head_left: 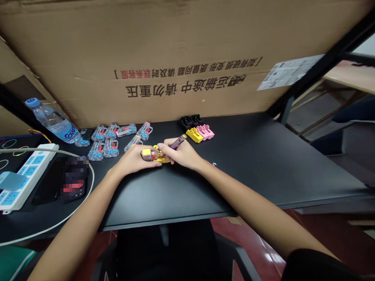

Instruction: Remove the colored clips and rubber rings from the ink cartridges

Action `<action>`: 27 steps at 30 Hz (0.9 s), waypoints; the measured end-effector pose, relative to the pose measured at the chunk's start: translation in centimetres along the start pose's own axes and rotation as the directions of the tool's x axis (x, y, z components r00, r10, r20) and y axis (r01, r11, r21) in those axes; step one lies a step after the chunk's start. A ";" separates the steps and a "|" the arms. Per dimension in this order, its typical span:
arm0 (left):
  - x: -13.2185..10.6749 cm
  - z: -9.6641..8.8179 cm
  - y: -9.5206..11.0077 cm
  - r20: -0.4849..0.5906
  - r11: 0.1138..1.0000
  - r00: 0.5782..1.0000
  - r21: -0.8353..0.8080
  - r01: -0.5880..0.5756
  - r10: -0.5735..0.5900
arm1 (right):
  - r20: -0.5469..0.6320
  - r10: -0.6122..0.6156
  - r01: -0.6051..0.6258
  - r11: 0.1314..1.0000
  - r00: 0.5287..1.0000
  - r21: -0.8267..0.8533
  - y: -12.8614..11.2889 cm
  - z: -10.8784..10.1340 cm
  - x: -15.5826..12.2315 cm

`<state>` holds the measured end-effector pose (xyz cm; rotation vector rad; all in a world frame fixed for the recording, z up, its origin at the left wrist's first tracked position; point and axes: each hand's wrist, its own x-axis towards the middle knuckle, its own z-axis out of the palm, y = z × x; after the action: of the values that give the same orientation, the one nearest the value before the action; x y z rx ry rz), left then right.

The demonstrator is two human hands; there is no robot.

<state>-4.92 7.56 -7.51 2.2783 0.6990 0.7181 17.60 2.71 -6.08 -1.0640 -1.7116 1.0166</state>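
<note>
My left hand [135, 159] is closed round a small clear plastic toy with yellow parts [151, 154], pressing it onto the black table [252, 163]. My right hand [182, 155] pinches a thin purple tool [178, 142], its lower end against the toy. Both hands rest on the table, touching each other at the toy. Several similar clear toys with blue and red parts [113, 139] lie just behind my left hand. A row of small black, yellow and pink plastic pieces [197, 128] sits behind my right hand.
A water bottle [53, 120] lies at the back left. A white power strip [21, 177] with a plug and white cable lies at the left beside a dark phone [70, 179]. A big cardboard sheet [184, 54] stands along the table's back. Black frame bars [323, 62] cross at right.
</note>
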 end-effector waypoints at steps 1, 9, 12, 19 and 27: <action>0.0 0.0 0.0 0.001 1.000 1.000 0.005 -0.006 0.006 | 0.013 0.000 0.000 1.000 1.000 -0.003 0.0 0.0 0.0; 0.0 0.4 0.0 -0.032 1.000 0.999 0.029 -0.001 0.002 | -0.206 -0.122 0.078 0.975 0.971 -0.209 -0.1 1.7 -0.4; 0.0 0.5 0.1 -0.027 0.999 0.999 0.041 0.028 -0.027 | -0.307 -0.145 0.060 0.961 0.941 -0.271 -0.2 2.5 -0.6; -0.1 0.6 0.0 -0.016 0.999 0.999 0.037 0.036 -0.036 | -0.377 -0.030 -0.034 0.986 0.926 -0.162 0.3 2.5 -0.3; 0.1 -0.2 0.8 -0.286 0.996 0.958 0.084 0.008 0.016 | -0.527 -0.016 0.016 1.000 0.850 -0.004 0.3 0.0 0.2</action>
<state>-4.69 7.20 -6.81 2.2742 0.8730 1.0535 17.61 2.95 -6.35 -1.1935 -1.2624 0.6285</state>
